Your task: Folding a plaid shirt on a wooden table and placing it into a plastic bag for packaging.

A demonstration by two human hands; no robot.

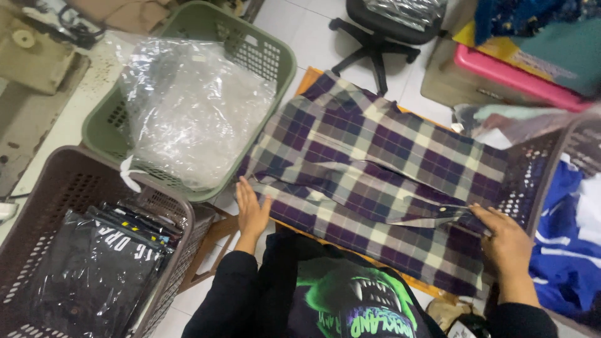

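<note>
Plaid shirt being flattened on wooden board, both hands working.
L to R: brown basket (37,206) w/ bagged black garments; green basket (275,59) holding clear bags; left hand (250,209) lying flat, released, on plaid shirt (375,169) at board's (308,80) near-left edge; right hand (504,241) pinching the cuff at near-right edge.

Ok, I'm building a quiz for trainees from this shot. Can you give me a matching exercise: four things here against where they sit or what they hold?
Things:
1. plaid shirt
2. green basket
3. brown basket
4. office chair

Places or contents:
a. holds dark garments packed in plastic
b. stands on the tiled floor beyond the shirt
c. lies flat under both hands
d. holds clear plastic bags

Pairs: 1-c, 2-d, 3-a, 4-b
</note>
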